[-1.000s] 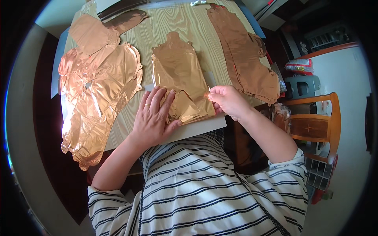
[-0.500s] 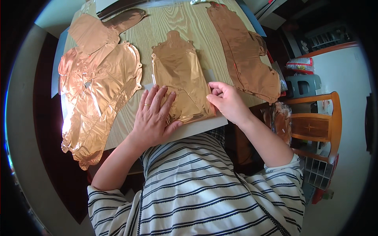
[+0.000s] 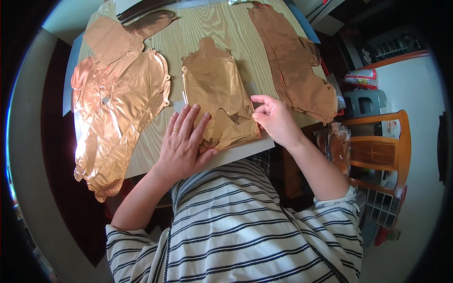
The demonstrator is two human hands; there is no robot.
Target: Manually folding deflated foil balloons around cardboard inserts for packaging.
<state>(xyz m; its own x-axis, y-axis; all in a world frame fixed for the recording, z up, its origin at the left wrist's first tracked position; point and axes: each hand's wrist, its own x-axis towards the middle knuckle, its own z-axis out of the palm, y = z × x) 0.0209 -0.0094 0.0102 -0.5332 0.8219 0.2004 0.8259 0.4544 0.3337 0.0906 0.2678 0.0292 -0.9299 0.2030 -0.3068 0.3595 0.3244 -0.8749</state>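
Observation:
A flat folded foil balloon [image 3: 210,89], copper-gold and shiny, lies in front of me with its tabbed, rounded end pointing away. Under its near end is a pale flat sheet [image 3: 243,153]. My left hand [image 3: 183,141], with a ring on one finger, rests flat on the foil's near left part, fingers extended. At the foil's right edge, my right hand [image 3: 273,115] pinches that edge between thumb and fingertips. To the left spreads a larger crumpled foil balloon [image 3: 113,104]. Another copper foil balloon [image 3: 292,66] lies along the right side of the table.
The wood-grain table [image 3: 203,23] carries all the foil pieces. To the right stand a wooden chair [image 3: 375,153] with clear-wrapped copper material [image 3: 339,146] on it, a grey stool [image 3: 363,104] and a red-and-white package [image 3: 361,78]. A dark object [image 3: 141,9] lies at the table's far edge.
The near part of the middle foil has buckled, with a curved fold standing out between my hands. My right hand has shifted very slightly to the right; my left hand stays flat.

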